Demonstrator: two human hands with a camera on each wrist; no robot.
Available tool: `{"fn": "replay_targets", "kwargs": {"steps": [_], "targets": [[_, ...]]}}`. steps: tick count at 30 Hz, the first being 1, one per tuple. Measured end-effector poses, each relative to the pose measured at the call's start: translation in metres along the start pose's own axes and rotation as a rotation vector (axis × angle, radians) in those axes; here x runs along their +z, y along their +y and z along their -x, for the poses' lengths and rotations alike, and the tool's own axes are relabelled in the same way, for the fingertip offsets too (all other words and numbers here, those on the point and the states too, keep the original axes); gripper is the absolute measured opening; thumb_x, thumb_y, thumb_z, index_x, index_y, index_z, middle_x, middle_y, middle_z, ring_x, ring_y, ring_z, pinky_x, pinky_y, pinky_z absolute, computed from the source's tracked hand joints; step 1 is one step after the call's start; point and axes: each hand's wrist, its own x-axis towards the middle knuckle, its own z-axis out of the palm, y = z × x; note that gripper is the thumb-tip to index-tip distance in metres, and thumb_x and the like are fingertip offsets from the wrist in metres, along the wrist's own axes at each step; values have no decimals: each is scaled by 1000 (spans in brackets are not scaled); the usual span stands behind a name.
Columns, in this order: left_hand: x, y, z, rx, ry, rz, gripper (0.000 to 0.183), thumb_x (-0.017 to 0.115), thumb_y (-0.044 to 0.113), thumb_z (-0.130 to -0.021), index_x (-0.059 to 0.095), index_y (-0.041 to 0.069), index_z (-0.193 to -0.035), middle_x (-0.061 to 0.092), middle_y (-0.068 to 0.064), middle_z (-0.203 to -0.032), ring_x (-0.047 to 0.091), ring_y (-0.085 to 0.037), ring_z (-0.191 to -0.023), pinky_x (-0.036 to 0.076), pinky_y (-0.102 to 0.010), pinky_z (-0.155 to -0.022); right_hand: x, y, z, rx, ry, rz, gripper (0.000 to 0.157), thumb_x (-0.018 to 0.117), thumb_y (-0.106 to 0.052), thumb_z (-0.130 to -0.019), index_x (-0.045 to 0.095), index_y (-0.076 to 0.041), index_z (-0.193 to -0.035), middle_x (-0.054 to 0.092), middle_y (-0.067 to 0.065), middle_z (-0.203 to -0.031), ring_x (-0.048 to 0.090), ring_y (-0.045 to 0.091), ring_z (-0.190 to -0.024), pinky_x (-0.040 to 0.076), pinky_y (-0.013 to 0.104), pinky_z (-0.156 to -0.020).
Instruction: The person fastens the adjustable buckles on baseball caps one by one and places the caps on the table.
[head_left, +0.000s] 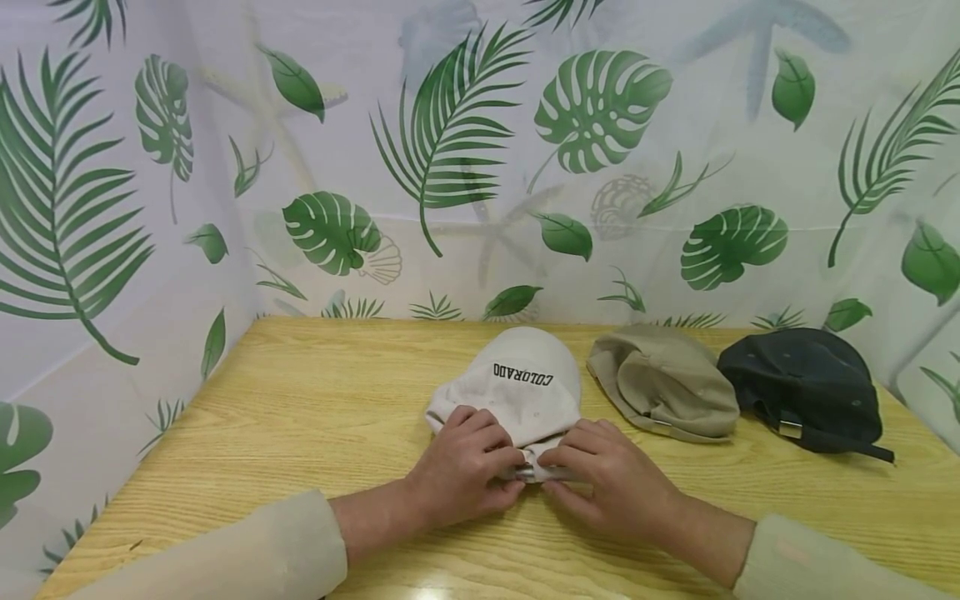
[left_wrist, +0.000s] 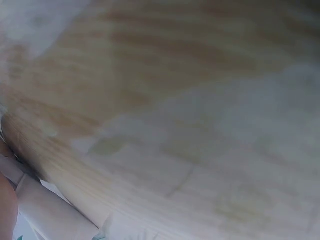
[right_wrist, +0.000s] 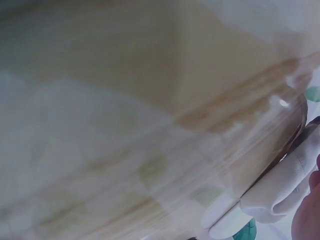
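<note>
A white baseball cap with dark COLORADO lettering, upside down to me, lies on the table in the head view. Its strap end, with a small metal buckle, points toward me. My left hand pinches the strap left of the buckle between thumb and fingers. From the other side, my right hand pinches the strap as well. Part of the strap is hidden behind the fingers. In the right wrist view, pale cap cloth and a few fingertips show at the edge. The left wrist view shows mostly tabletop.
To the right of the white cap lies a khaki cap. Beyond it sits a black cap with a metal buckle and a strap end sticking out. The wooden table is bordered by a leaf-printed curtain at the back and sides.
</note>
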Motion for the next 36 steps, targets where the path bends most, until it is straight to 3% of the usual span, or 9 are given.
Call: {"fn": "replay_targets", "kwargs": {"steps": [5, 9, 13, 17, 20, 24, 27, 36], "targets": [[-1, 0, -1, 4, 3, 7, 17, 82, 32, -73, 73, 22, -83, 62, 10, -81, 56, -10, -82, 41, -29, -80, 1, 2, -1, -20, 6, -3, 19, 84, -25, -77, 75, -22, -93, 64, -12, -87, 56, 6, -83, 42, 26, -72], [-1, 0, -2, 11, 8, 5, 16, 81, 32, -74, 73, 22, -82, 62, 10, -81, 56, -10, -82, 42, -29, -80, 3, 6, -3, -80, 59, -12, 9, 77, -30, -88, 77, -21, -89, 64, -10, -86, 57, 9, -81, 43, 27, -71], [-1, 0, -3, 15, 10, -7, 15, 80, 32, -73, 72, 22, -81, 62, 10, -80, 56, -9, -81, 43, -29, -81, 4, 7, -3, -114, 95, -10, 24, 62, -37, -97, 77, -21, -86, 64, -9, -85, 58, 10, -80, 44, 28, -70], [-1, 0, -4, 14, 13, -20, 15, 80, 32, -72, 71, 23, -80, 61, 10, -79, 55, -9, -80, 43, -29, -81, 6, 8, -1, -114, 101, -8, 29, 58, -39, -99, 76, -22, -86, 63, -9, -85, 56, 10, -79, 42, 28, -69], [-1, 1, -4, 15, 18, -26, 15, 81, 32, -71, 70, 23, -79, 60, 10, -78, 55, -9, -79, 43, -29, -80, 5, 8, -1, -116, 103, -8, 22, 63, -35, -97, 75, -21, -85, 63, -9, -84, 55, 10, -78, 42, 27, -69], [-1, 1, -4, 18, 21, -30, 15, 81, 31, -71, 70, 23, -78, 59, 11, -77, 54, -9, -78, 43, -29, -79, 3, 7, -1, -108, 96, 3, 3, 75, -21, -84, 74, -21, -82, 61, -9, -82, 53, 9, -75, 41, 27, -68], [0, 1, -3, 20, 21, -33, 16, 81, 31, -71, 70, 23, -78, 59, 10, -77, 54, -9, -78, 42, -29, -79, 2, 6, -1, -88, 80, 10, 9, 78, -16, -75, 72, -20, -80, 60, -10, -81, 51, 8, -74, 40, 26, -68], [1, -1, -1, 22, 16, -29, 16, 81, 31, -72, 71, 23, -79, 60, 11, -78, 55, -9, -79, 43, -29, -81, 0, 1, -1, 9, 10, -3, 20, 85, -22, -74, 72, -20, -89, 63, -12, -87, 54, 5, -81, 43, 28, -73]]}}
